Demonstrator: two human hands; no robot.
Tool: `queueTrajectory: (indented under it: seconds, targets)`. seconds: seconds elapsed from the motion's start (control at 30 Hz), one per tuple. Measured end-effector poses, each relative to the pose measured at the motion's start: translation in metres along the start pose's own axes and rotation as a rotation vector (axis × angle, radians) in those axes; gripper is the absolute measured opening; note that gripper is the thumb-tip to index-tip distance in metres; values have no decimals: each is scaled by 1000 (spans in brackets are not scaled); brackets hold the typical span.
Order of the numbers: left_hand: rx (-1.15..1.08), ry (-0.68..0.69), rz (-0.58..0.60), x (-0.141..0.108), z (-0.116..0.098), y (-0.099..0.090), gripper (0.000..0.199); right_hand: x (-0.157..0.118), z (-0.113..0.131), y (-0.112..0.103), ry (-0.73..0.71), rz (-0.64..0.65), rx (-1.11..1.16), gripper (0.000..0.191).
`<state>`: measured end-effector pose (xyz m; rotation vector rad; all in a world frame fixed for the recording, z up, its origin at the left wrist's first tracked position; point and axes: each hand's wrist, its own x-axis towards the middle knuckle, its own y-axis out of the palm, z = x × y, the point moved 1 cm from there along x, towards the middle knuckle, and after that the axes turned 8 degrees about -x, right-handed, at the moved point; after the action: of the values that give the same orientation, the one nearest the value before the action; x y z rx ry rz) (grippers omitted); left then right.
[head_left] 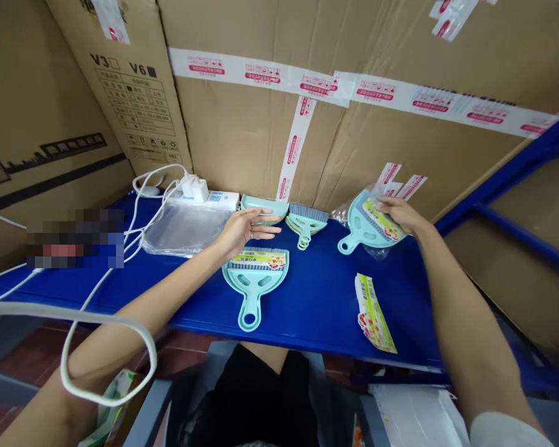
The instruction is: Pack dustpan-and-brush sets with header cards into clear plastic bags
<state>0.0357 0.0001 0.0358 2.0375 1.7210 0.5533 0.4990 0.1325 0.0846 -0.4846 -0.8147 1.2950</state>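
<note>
My right hand [403, 214] grips the upper edge of a mint-green dustpan with a brush nested in it [361, 226], at the right rear of the table. A yellow-green label lies across its bristles, and clear plastic shows behind it. My left hand [246, 233] hovers with fingers stretched out, nothing in them. Just below it lies another dustpan-and-brush set [256, 282] with its label across the bristles. Behind my left fingers sits an upturned mint dustpan [265, 208], partly hidden. Right of it, several hand brushes [305, 223] are stacked.
A loose label card [374, 313] lies near the blue table's [317, 310] front right. Clear plastic bags [186, 230] rest beside a white power strip [223, 200]. White cables [135, 233] loop across the left side, over my forearm. Cardboard [242, 124] walls the back.
</note>
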Motion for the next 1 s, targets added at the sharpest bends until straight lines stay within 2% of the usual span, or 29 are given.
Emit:
queueTrajectory:
  seconds: [0.1,0.23,0.4,0.5,0.6,0.7,0.77,0.87,1.0]
  targets:
    - [14,3,-23,3,2,-4,21,15,0,17,-74,147,-138,22]
    - [28,-5,-25,7,4,-9,17,21,-5,43,-186,241,-323,24]
    - [64,6,-21,7,2,-10,19,10,-8,74,-250,212,-554,29]
    - [81,5,-59,6,-1,-8,19,-1,0,79,-258,194,-640,35]
    - [95,3,-74,5,-3,-7,19,-25,8,68,-306,194,-699,52]
    - [95,11,-51,4,-4,-7,18,-69,5,53,-368,172,-759,63]
    - [91,25,-30,4,-4,-7,18,-101,-2,50,-339,140,-791,66]
    - [92,51,-12,4,-2,-7,19,-133,-13,58,-336,188,-746,62]
    - [86,65,-51,7,0,-9,18,-136,-22,76,-375,176,-694,63]
